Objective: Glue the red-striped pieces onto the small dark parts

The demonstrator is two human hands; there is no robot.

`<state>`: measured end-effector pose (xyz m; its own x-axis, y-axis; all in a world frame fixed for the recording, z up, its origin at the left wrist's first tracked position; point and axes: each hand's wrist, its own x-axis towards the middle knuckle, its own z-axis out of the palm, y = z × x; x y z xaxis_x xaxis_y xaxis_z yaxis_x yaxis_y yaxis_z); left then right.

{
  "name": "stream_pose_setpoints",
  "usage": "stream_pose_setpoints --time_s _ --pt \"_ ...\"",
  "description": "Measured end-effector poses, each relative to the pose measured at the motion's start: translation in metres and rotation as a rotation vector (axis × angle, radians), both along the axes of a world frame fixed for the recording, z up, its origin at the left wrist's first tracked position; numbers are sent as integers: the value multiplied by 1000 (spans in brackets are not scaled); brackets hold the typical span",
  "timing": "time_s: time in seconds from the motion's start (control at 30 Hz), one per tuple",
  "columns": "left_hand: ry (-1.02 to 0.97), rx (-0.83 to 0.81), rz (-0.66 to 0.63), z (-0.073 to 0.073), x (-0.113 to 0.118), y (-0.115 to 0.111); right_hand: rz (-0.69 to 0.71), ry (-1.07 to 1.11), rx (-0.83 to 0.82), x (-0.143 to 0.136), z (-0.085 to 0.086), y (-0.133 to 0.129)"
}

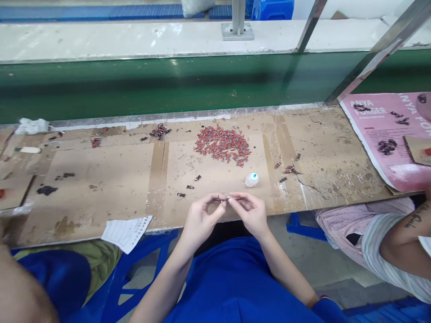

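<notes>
My left hand (209, 210) and my right hand (248, 210) meet at the near edge of the cardboard-covered table (202, 172). Thumbs and forefingers of both are pinched on one small dark part (226, 200), mostly covered by the fingertips, so its kind is unclear. Just right of them stands a small white translucent bottle (252, 179) with a blue tip. Several small black parts (190, 187) lie left of my hands. Farther back spreads a large pile of small red-and-silver parts (222, 144).
A green conveyor belt (151, 85) runs behind the table, with a metal post (370, 54) at right. A paper sheet (128, 232) overhangs the front edge. Co-workers sit on both sides; one's arm (406, 229) shows at right. A pink printed sheet (373, 134) bears dark parts.
</notes>
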<state>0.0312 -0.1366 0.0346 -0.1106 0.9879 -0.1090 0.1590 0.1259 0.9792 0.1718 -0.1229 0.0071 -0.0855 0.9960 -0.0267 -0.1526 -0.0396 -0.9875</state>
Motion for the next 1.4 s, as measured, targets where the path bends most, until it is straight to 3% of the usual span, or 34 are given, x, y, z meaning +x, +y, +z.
stream_pose_setpoints --time_s 0.17,0.27,0.37,0.43,0.5,0.57,0.67,0.73,0.83,0.97,1.13,1.4 --pt "-146 31 -91 -9 38 8 -197 -311 253 31 4 -5" --pt "14 161 -101 -4 43 9 -349 -457 285 61 -3 2" --pt "335 319 18 -1 16 13 -515 -625 279 92 -11 17" --pt "525 370 131 -8 -12 20 -555 -776 340 105 -13 27" --pt "697 337 207 -21 -40 28 -547 -901 425 106 -13 35" --pt "794 288 200 -37 -61 36 -457 -951 490 97 -12 38" --pt "840 256 155 -56 -75 45 -227 -926 502 73 -14 40" --pt "851 257 149 -60 -75 46 -117 -886 460 59 -17 42" --pt "829 265 109 -58 -65 41 -8 -770 364 49 -15 46" --pt "733 278 -37 -53 -41 26 114 -570 248 47 -6 44" --pt "665 317 -40 -51 -21 14 40 -346 166 42 -3 36" --pt "603 234 25 -46 -24 13 -130 -127 -32 27 -4 32"
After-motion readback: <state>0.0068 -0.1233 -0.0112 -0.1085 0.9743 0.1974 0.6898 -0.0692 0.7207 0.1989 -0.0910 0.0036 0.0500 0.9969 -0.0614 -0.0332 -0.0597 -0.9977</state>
